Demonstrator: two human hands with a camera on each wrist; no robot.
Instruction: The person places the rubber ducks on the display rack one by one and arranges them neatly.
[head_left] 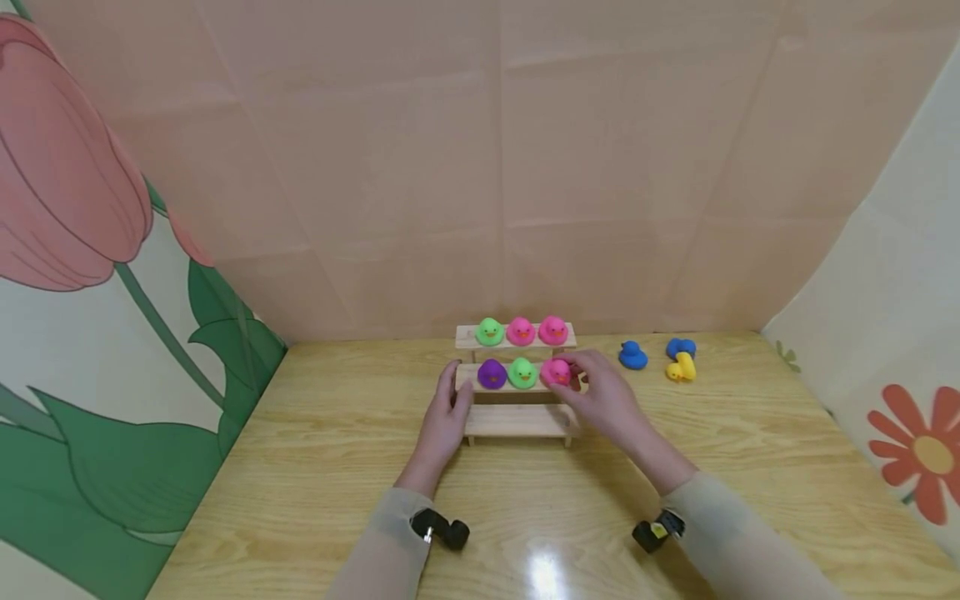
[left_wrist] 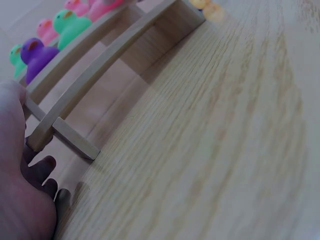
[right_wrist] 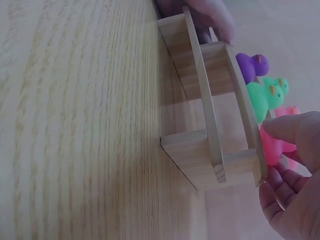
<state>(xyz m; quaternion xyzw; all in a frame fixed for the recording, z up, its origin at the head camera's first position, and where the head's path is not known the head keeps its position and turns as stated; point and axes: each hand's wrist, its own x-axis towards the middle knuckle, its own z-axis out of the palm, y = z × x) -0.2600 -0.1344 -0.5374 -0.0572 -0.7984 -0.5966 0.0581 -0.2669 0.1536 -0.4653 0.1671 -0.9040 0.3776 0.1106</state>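
Note:
A small three-step wooden rack (head_left: 517, 421) stands on the table. My left hand (head_left: 447, 417) holds its left end, thumb in front and fingers round the side. At the right of the middle step, my right hand (head_left: 600, 396) pinches a pink rubber duck (head_left: 556, 372) between thumb and fingers; in the right wrist view that pink duck (right_wrist: 271, 145) sits at the step's end. Beside it on this step are a green duck (head_left: 522, 373) and a purple duck (head_left: 492, 374). Along the top step sit another green duck (head_left: 490, 332) and two pink ducks (head_left: 521, 332).
Right of the rack, a blue duck (head_left: 633, 356) is on the table. Farther right, another blue duck (head_left: 681, 347) lies against a yellow duck (head_left: 681, 368), which is tipped over. A pinkish backdrop (head_left: 495, 167) rises behind the table (head_left: 360, 417), with flower-printed panels at both sides.

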